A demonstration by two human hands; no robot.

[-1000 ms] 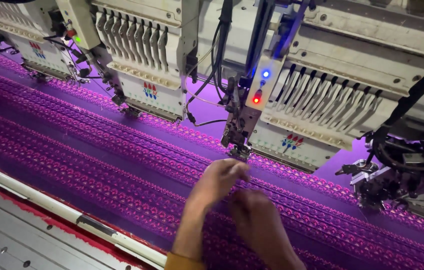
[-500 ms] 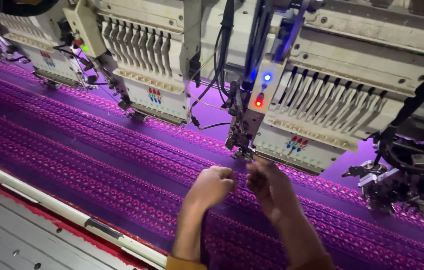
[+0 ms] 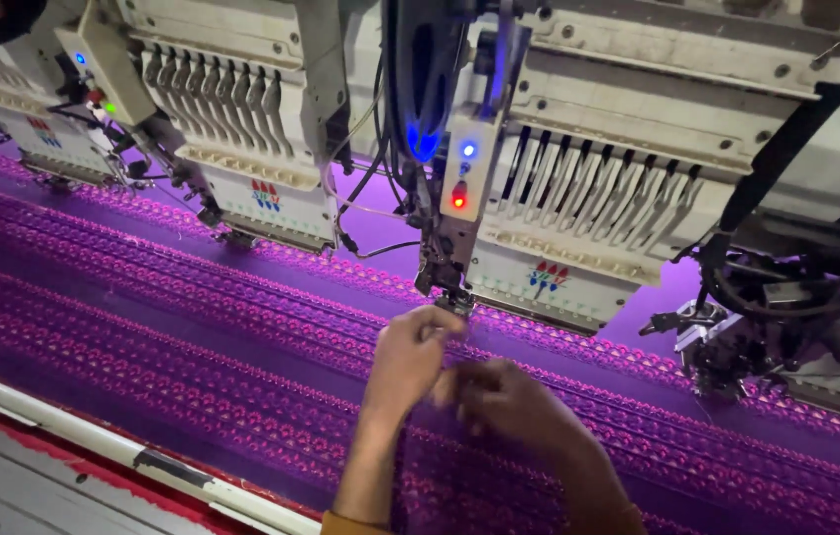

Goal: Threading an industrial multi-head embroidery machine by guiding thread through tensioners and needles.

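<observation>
My left hand [image 3: 408,359] reaches up to the needle foot [image 3: 451,297] of the middle embroidery head [image 3: 578,228], with its fingertips pinched together just under it. Just to the right and slightly lower, my right hand [image 3: 511,404] is blurred; its fingers are closed and touch the left hand's fingertips. Nothing is visible between the fingers of either hand. Both hands hover over purple fabric [image 3: 192,327] stitched with pink patterned rows.
A second embroidery head [image 3: 241,129] stands at the left, and a dark mechanism with cables [image 3: 757,327] at the right. A red and a blue lamp [image 3: 461,173] glow on the middle head. A white rail with a red edge [image 3: 93,436] runs along the near side of the fabric.
My right hand has dropped from beside the needle foot and closed in on the left hand. My left hand has risen toward the needle foot.
</observation>
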